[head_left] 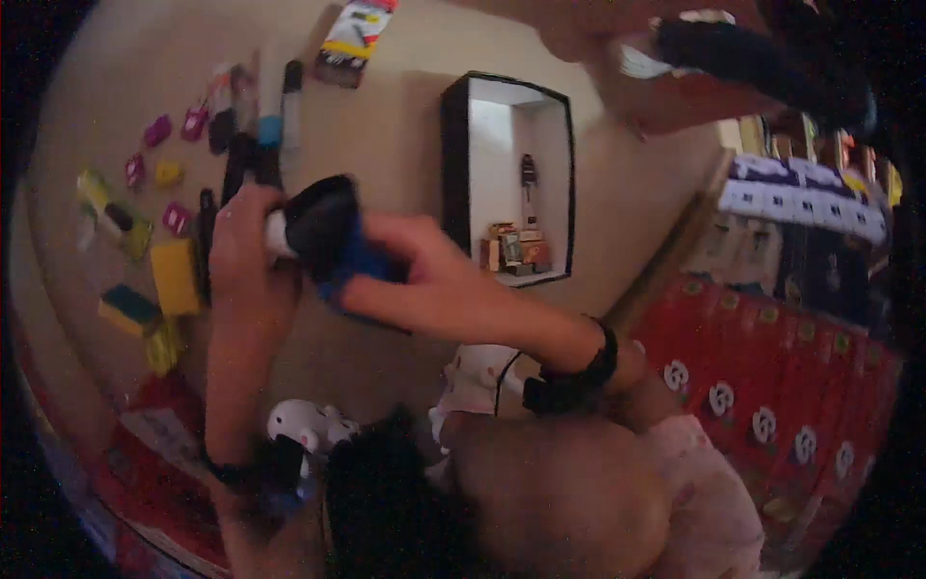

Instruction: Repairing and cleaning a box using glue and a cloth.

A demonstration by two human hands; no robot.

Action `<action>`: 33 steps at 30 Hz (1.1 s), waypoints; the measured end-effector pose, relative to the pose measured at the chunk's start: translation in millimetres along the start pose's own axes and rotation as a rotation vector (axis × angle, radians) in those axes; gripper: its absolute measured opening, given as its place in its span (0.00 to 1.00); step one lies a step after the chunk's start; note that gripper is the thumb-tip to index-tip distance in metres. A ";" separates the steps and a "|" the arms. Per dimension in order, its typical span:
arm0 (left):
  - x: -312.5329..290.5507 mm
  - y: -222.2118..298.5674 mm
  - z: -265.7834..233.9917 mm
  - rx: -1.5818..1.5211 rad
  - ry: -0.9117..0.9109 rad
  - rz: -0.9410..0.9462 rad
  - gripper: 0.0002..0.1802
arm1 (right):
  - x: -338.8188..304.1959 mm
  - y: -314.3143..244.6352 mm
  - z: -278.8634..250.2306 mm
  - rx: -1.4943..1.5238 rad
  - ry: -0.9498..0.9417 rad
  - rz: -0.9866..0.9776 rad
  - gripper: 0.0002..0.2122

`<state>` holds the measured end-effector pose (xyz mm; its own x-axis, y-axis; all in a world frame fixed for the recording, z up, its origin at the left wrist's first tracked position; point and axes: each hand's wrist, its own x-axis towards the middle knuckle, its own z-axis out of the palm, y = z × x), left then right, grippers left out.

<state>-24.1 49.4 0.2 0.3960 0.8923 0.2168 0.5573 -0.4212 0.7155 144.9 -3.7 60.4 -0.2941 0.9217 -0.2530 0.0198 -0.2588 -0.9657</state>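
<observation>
Left of black-rimmed white rectangular box, your right hand clasps blue-and-black object; your left hand beside it, can't tell grip.

Left of the open black box, the right hand gripped a blue-and-black object, the left hand beside its dark end. Farther left of the box lay a green-and-yellow sponge and magenta pieces; small cartons sat inside the box's near end.
</observation>
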 end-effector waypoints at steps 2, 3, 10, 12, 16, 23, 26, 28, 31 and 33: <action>3.9 0.9 4.0 -0.106 -0.048 -0.033 0.18 | 7.2 3.1 -1.9 -0.250 0.086 -0.185 0.07; 0.2 0.2 -2.8 -0.130 -0.053 -0.076 0.18 | 9.1 -4.1 -1.3 -0.374 0.039 -0.193 0.07; -30.4 -37.7 25.8 -0.825 -0.168 -0.515 0.25 | 13.3 -20.0 -5.1 -1.191 -0.140 -0.320 0.10; -32.3 -34.1 19.7 -0.913 -0.168 -0.488 0.26 | 17.3 -18.8 -0.9 -1.200 -0.135 -0.295 0.10; -22.4 -22.7 -4.2 -0.589 -0.195 -0.287 0.25 | 21.1 3.1 9.0 -0.632 -0.097 -0.201 0.10; -14.8 -14.5 -30.7 -0.311 -0.205 -0.102 0.28 | 29.9 1.3 6.8 0.031 -0.212 0.105 0.13; -12.8 -10.1 -39.4 -0.052 -0.287 -0.037 0.27 | 30.9 -6.7 0.2 -0.547 -0.313 -0.118 0.13; -13.1 -7.2 -38.5 -0.029 -0.323 -0.052 0.26 | 29.5 -14.0 1.9 -0.950 -0.323 -0.156 0.15; -23.0 -4.3 -31.7 -0.104 -0.290 -0.102 0.24 | 12.4 -22.9 15.5 -1.269 -0.237 -0.121 0.18; -27.7 -6.3 -26.9 -0.166 -0.268 -0.194 0.22 | 5.7 -10.1 17.2 -1.275 -0.163 -0.146 0.19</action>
<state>-58.2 31.7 7.6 0.4838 0.8696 -0.0988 0.5237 -0.1971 0.8288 126.6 -0.7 69.7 -0.4812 0.8489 -0.2184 0.8432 0.3802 -0.3800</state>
